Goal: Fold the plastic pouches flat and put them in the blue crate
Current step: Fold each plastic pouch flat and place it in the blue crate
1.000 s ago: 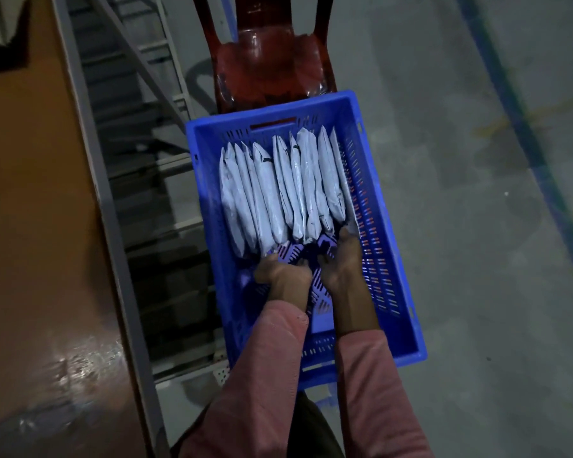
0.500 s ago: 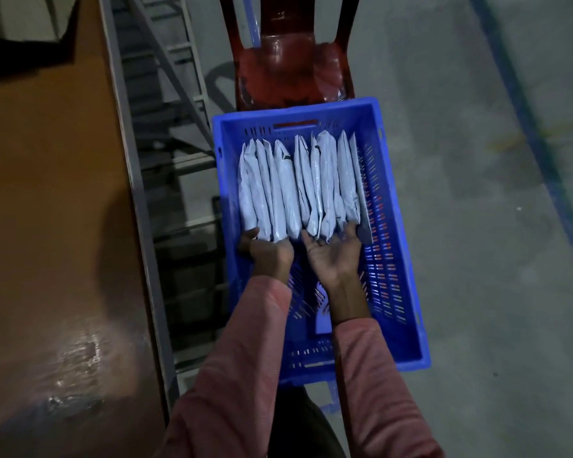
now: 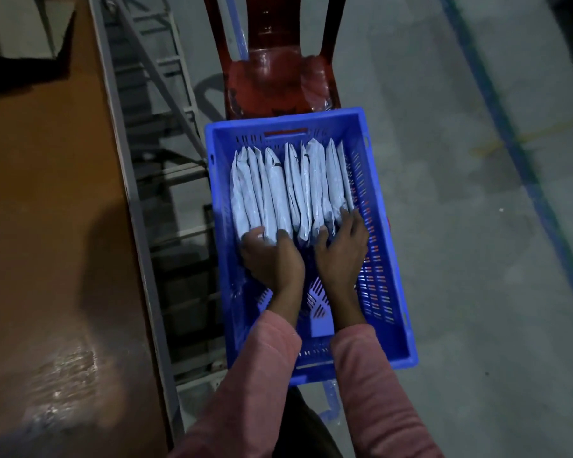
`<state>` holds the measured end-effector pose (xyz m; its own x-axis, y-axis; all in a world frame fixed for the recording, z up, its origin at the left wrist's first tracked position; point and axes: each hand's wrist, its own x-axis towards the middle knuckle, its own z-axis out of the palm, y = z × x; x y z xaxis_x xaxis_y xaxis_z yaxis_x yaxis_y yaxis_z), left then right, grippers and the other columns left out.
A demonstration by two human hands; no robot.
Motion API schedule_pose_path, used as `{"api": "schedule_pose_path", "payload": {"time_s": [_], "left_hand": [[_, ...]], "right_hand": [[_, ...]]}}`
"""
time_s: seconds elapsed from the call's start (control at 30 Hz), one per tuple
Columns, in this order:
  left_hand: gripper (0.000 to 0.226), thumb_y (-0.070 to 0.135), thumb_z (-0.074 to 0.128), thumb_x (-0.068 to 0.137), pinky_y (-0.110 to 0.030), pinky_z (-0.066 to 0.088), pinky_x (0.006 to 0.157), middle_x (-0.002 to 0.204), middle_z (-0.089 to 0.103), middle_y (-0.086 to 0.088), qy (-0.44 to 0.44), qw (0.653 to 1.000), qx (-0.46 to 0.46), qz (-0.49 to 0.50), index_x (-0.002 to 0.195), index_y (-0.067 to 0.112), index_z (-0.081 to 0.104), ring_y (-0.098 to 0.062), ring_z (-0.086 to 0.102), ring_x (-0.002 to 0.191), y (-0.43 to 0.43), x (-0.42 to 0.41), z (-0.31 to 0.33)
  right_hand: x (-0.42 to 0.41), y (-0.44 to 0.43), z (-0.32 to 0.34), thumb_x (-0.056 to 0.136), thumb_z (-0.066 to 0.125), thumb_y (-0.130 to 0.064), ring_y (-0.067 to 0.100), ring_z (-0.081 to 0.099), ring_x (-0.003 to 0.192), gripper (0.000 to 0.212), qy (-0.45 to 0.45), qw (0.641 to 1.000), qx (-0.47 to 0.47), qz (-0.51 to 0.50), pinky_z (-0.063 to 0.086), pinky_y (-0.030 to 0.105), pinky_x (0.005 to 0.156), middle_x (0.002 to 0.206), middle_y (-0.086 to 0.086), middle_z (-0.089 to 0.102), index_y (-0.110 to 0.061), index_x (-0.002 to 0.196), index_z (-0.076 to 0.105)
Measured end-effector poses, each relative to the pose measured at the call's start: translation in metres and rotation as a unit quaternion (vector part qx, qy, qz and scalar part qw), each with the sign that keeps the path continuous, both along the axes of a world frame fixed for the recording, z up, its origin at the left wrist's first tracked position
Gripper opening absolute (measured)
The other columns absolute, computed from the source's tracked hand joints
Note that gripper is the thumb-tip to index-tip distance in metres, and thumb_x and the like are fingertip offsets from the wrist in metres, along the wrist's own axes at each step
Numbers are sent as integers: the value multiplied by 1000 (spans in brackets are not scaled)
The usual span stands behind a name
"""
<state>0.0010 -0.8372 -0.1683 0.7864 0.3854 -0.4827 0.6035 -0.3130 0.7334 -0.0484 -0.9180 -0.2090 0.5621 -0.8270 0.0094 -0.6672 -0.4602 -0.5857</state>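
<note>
Sitting right of the brown worktop (image 3: pixel 47 226), the blue crate (image 3: pixel 379 272) holds white pouches (image 3: pixel 278 186) standing on edge in its far half, their near ends pressed by the left grip (image 3: pixel 272 259) and, beside it, the right grip (image 3: pixel 343 249), both with fingers laid loosely, clasping nothing.

Left hand (image 3: pixel 272 257), right hand (image 3: pixel 343 246), side by side, palms down, fingers extended
</note>
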Motion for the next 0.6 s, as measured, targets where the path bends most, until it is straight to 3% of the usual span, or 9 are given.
{"api": "schedule_pose_path", "payload": {"time_s": [0.07,0.13,0.23,0.43,0.6], "left_hand": [[55,22,67,65,-47,33,101,136,51,-13,-135,966,175,-131,119,17,61,-33,44,125,5,-2,9],[67,22,64,62,-54,21,113,153,34,-20,-170,938,243,-178,128,16,55,-37,29,139,13,2,6],[74,24,64,67,-67,4,118,163,13,-28,-93,948,236,-194,139,12,49,-48,10,151,19,7,-6],[81,32,69,67,-72,19,114,164,16,-29,-40,943,246,-221,140,3,48,-53,23,145,15,1,1],[95,37,71,75,-68,16,115,165,10,-26,20,948,226,-223,153,-3,33,-49,19,147,10,-12,14]], "right_hand": [[6,-11,-2,92,61,-23,39,36,140,59,3,999,33,6,31,45,115,150,25,41,0,144,45],[8,-20,-7,89,64,-17,42,38,138,61,9,998,55,21,31,44,115,149,29,41,4,143,45],[5,-25,-11,90,64,-12,42,36,140,62,7,997,70,35,29,43,118,150,29,39,7,144,42],[2,-26,-17,85,69,-11,43,37,140,60,8,996,71,56,30,45,118,150,31,39,9,138,48],[3,-29,-18,81,67,-14,47,40,136,59,13,995,79,54,34,49,115,145,35,41,10,133,52]]}}
